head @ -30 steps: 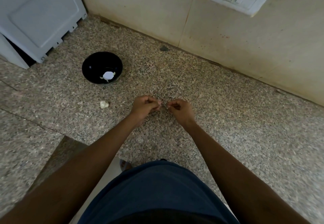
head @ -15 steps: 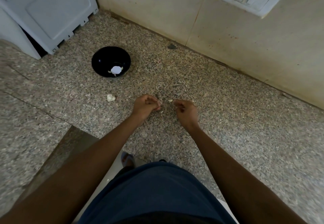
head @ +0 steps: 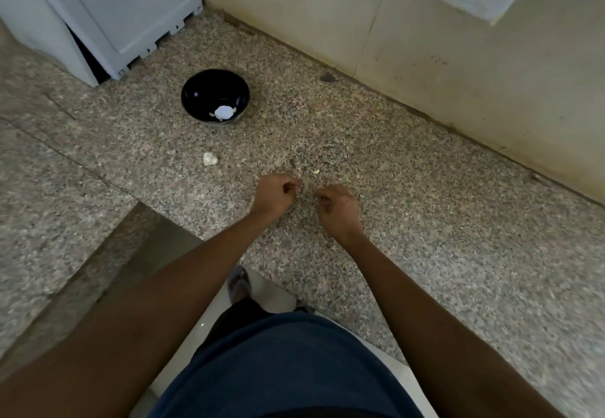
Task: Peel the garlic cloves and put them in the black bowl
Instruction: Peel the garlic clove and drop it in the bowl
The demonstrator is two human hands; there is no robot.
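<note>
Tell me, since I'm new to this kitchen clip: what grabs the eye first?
The black bowl stands out on the speckled granite counter, near a white appliance at the back left. Nearer the camera, the left hand and right hand hover with fingers curled, slightly apart. A pale garlic piece lies on the counter between bowl and hands.

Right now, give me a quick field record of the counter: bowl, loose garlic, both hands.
surface: speckled granite counter
black bowl: upright, far left of the hands, pale peeled garlic inside
loose garlic piece: on the counter between bowl and left hand, touching neither
peel scrap: on the counter just beyond the hands
left hand: fingers curled; what it holds is too small to tell
right hand: fingers curled, contents unclear
hands: apart, not touching
</note>
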